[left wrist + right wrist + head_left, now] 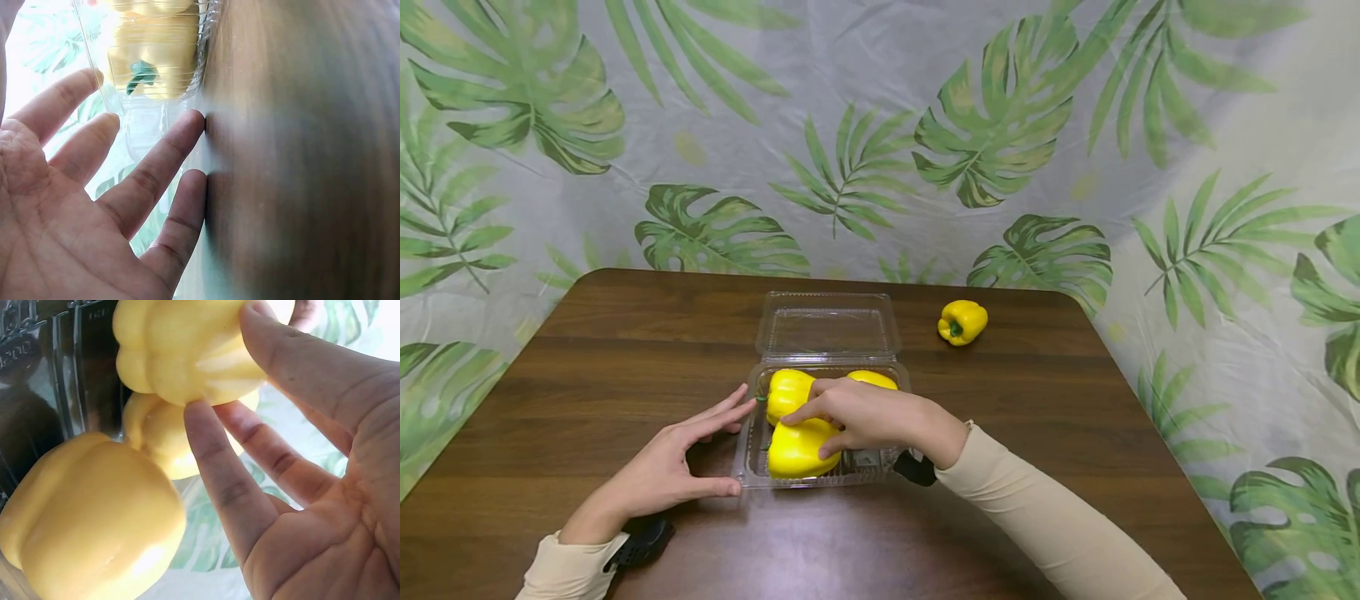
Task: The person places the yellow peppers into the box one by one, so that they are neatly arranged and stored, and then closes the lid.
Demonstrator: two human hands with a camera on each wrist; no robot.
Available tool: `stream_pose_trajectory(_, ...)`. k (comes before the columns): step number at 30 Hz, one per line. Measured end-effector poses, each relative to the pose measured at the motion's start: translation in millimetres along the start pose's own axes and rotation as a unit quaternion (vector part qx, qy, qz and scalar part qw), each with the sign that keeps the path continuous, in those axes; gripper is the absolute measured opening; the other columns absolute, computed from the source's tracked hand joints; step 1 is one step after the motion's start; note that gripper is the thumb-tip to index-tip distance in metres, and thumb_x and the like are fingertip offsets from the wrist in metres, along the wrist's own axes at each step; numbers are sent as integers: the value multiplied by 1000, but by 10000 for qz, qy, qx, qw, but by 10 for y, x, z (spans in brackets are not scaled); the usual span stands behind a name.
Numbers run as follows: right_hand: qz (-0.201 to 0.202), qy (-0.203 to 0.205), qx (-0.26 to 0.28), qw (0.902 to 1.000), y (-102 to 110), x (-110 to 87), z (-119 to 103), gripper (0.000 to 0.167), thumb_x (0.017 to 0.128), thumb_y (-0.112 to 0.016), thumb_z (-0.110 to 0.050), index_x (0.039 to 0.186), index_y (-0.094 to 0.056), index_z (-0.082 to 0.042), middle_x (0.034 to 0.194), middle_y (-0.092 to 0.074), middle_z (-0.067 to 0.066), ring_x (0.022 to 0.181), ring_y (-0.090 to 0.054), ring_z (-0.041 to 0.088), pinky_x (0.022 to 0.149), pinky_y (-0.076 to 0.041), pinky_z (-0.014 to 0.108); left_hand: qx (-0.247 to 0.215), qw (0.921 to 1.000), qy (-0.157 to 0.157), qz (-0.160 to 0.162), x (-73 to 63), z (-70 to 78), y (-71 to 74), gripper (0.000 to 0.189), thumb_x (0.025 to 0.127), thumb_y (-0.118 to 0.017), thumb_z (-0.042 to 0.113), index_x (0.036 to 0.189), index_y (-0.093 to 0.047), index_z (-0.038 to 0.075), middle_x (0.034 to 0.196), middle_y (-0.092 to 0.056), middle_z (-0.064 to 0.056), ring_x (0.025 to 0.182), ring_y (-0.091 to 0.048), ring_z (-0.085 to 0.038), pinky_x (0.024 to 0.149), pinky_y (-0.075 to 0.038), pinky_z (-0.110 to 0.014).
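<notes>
A clear plastic clamshell container (pixel 747 458) lies with its lid (pixel 829 325) flipped back, and three yellow bell peppers are in its base. My right hand (pixel 876 417) reaches over it and holds the near-left bell pepper (pixel 796 454) between thumb and fingers; the right wrist view shows that grip on the pepper (pixel 187 350) closely. Behind it sits a second bell pepper (pixel 785 393), its green stem toward the left wall. The third bell pepper (pixel 874 380), at back right, is partly covered by my right hand. Along the container's left side, my left hand (pixel 658 471) spreads its fingers at the rim.
Another yellow bell pepper (pixel 962 322) lies on the brown wooden table (pixel 1037 400), right of the lid near the back edge. A leaf-patterned cloth (pixel 850 167) hangs behind the table and along its sides.
</notes>
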State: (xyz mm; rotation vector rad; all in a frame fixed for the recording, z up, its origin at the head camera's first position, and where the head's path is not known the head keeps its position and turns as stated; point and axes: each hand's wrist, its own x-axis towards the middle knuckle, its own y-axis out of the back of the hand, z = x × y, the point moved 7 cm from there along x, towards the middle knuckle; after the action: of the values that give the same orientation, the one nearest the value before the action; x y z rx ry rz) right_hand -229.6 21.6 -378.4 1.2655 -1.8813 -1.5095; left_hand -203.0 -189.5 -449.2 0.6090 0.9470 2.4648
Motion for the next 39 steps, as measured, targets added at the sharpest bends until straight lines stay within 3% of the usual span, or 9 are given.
stream_pose_trajectory(7, -80, -31, 238, 9997, -17, 23, 27, 63, 92, -86, -22, 152, -64, -19, 109, -61, 3, 95, -66, 23, 78, -49, 18, -15, 10000, -40, 35, -10, -10, 0, 98, 81, -96, 36, 165, -46, 23, 177, -33, -5, 125, -65, -4, 111, -39, -14)
stream_pose_trajectory(13, -176, -62, 270, 9995, -40, 40, 45, 66, 92, -86, -22, 153, -62, -20, 109, -62, 3, 97, -66, 24, 79, -49, 18, -10, 10000, -65, 45, -24, -16, -12, 97, 82, -95, 36, 165, -46, 22, 177, -33, -5, 124, -65, -3, 111, -39, -15)
stream_pose_trajectory(19, -293, -67, 300, 9991, -58, 10, 74, 70, 94, -85, -24, 158, -57, -22, 108, -62, 2, 103, -63, 25, 84, -48, 21, 24, 9999, 143, 1, -36, -66, -39, 97, 82, -95, 37, 165, -46, 23, 178, -32, -1, 125, -65, -1, 111, -39, -15)
stream_pose_trajectory(24, -268, -4, 367, 9990, -60, -10, 111, 70, 94, -85, -27, 158, -56, -20, 108, -62, -1, 97, -59, 17, 84, -48, 22, 28, 9999, 138, 1, -23, -68, -41, 97, 82, -95, 37, 165, -46, 23, 178, -32, -1, 125, -65, -1, 111, -40, -15)
stream_pose_trajectory(39, -117, 142, 257, 9995, -18, 3, 33, 66, 96, -83, -26, 156, -59, -18, 102, -62, 0, 91, -56, 17, 79, -45, 20, 70, 10000, 24, 28, 6, -33, -11, 96, 83, -95, 37, 165, -46, 21, 177, -33, -2, 125, -65, -2, 111, -39, -14)
